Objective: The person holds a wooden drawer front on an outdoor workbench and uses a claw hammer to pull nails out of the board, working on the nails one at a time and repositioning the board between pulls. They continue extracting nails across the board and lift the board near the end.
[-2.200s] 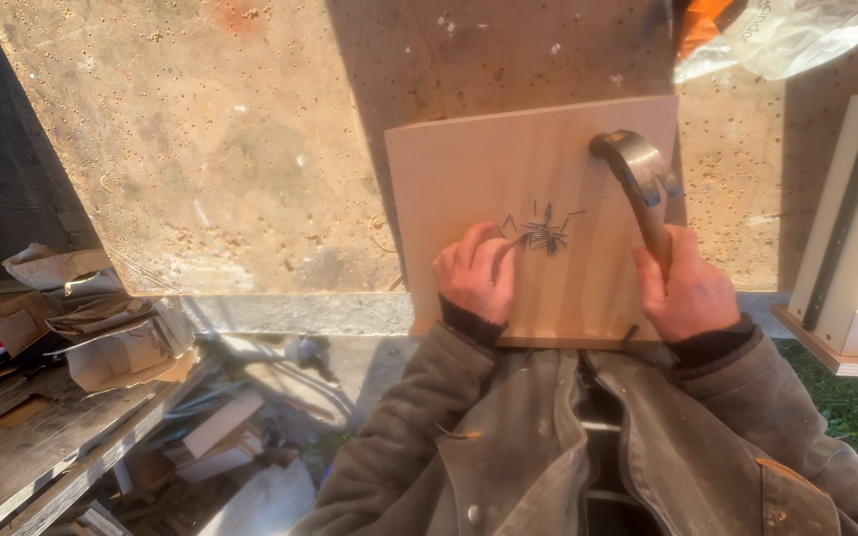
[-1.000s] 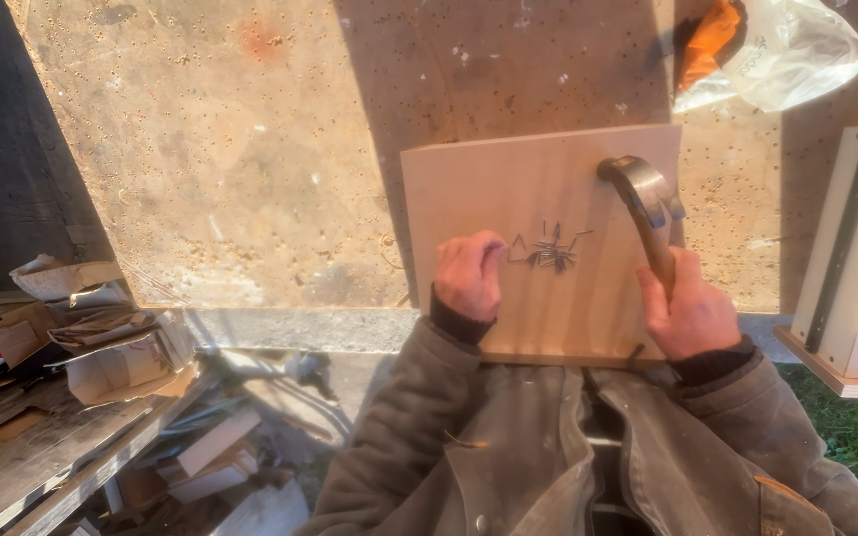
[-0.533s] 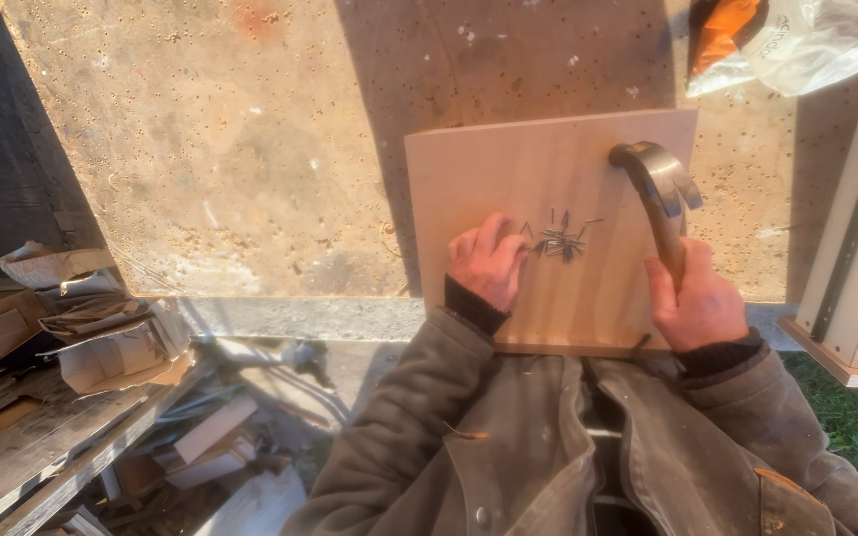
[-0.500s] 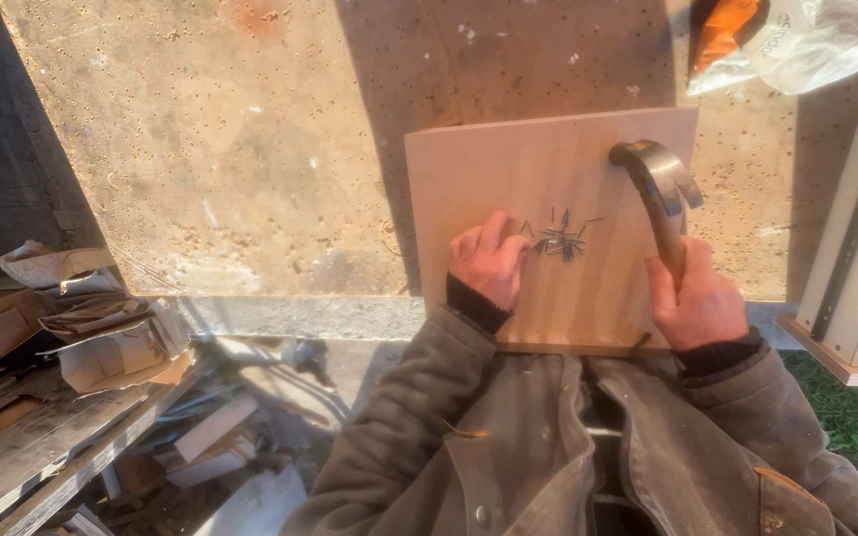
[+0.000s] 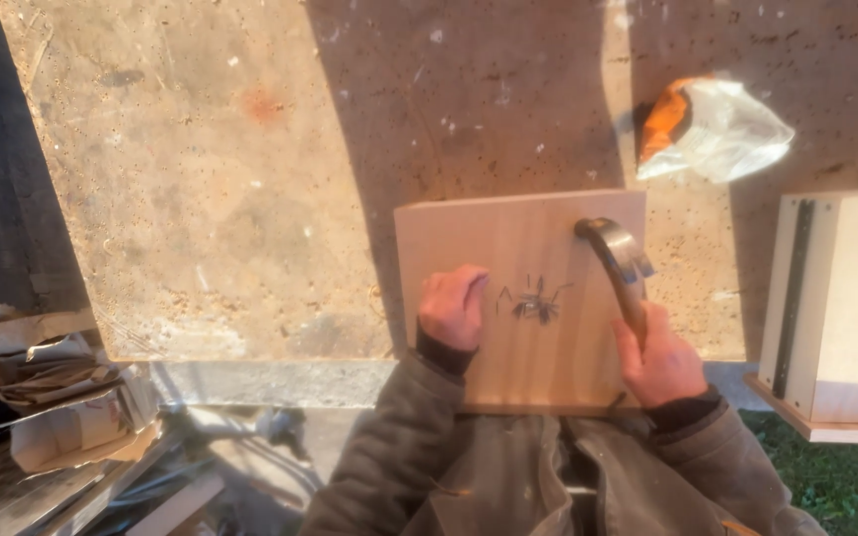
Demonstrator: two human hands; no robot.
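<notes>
I have a pale wooden board point(image 5: 538, 298) resting across my lap, its far edge reaching out over the concrete floor point(image 5: 250, 179). My left hand point(image 5: 454, 306) sits on the board's left part, fingers curled into a loose fist with the thumb side toward a cluster of dark thin nails point(image 5: 536, 301) standing near the board's middle. I cannot tell whether that grip pinches a nail; the fingertips lie just beside the cluster, apart from it. My right hand point(image 5: 662, 357) has a closed grip around the wooden handle of a claw hammer point(image 5: 620, 263), low on the shaft. The steel head hangs above the upper right part of the board, its curved claw pointing away, to the right of the nails and clear of them. Both sleeves of my grey-brown jacket point(image 5: 508, 476) frame the board's near edge.

Farther off on the floor lies a crumpled clear plastic bag point(image 5: 712, 124) with something orange inside. To my right stands a light wooden cabinet piece point(image 5: 846, 308) with a dark strip down its side, on grass. To my left lies a heap of torn cardboard and scrap point(image 5: 52, 417).
</notes>
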